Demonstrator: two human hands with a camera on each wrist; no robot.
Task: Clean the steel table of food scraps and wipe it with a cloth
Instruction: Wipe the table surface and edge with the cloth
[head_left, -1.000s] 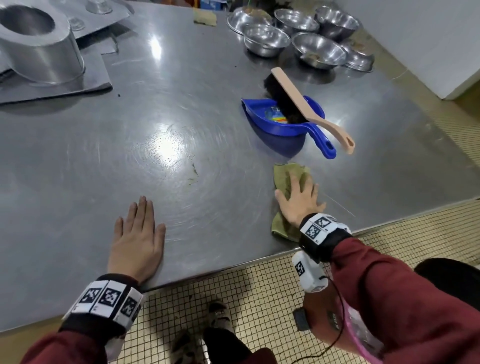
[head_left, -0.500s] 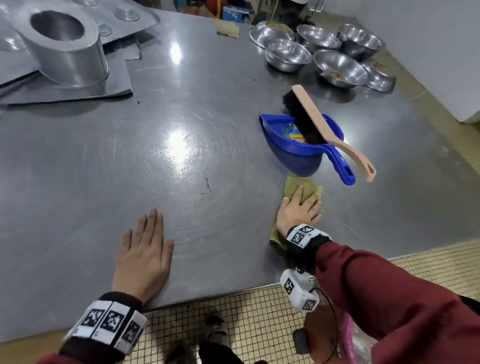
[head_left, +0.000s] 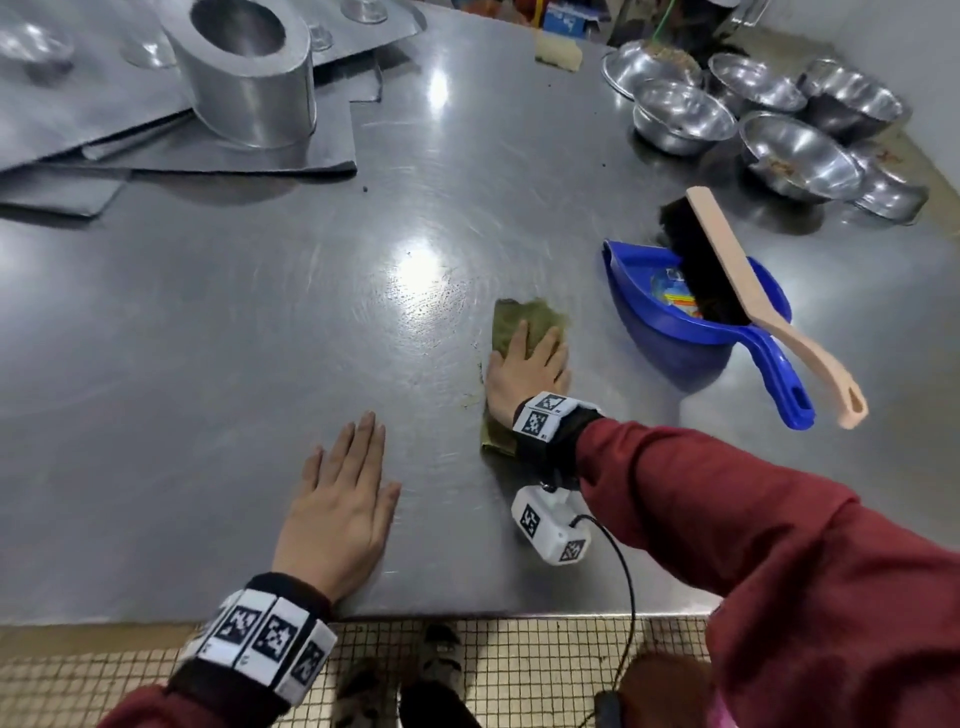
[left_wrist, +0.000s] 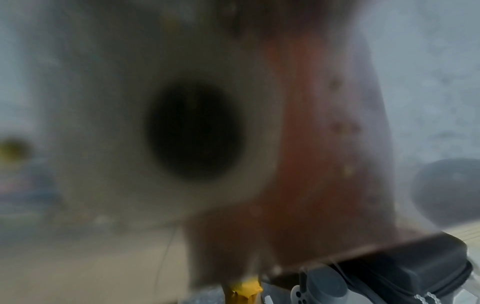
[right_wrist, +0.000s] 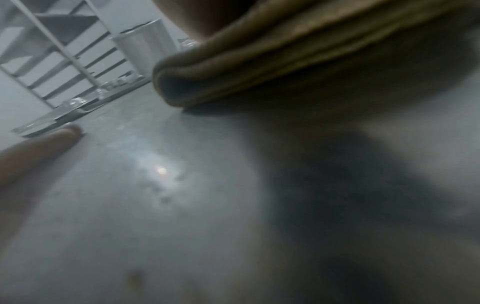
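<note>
The steel tabletop (head_left: 260, 322) fills my view, with yellow tiled floor along its near edge. My right hand (head_left: 524, 371) lies flat on the green cloth (head_left: 524, 317), its fingers (head_left: 521, 335) straight and pressing down rather than gripping. My left hand (head_left: 340, 512) rests palm down, fingers spread and holding nothing, nearer the edge and left of the cloth. Right of my right fingers the blue dustpan (head_left: 670, 332) holds the brush (head_left: 727, 270) and some debris, so I judge the sweeping is done. Wiping looks underway: swirl marks show ahead of the cloth. Left of my right fingers, small specks (head_left: 431, 301) and a brownish smear (head_left: 470, 400) remain. The far stretch, by the steel bowls (head_left: 795, 150) and metal sheets (head_left: 156, 140), looks unwiped.
</note>
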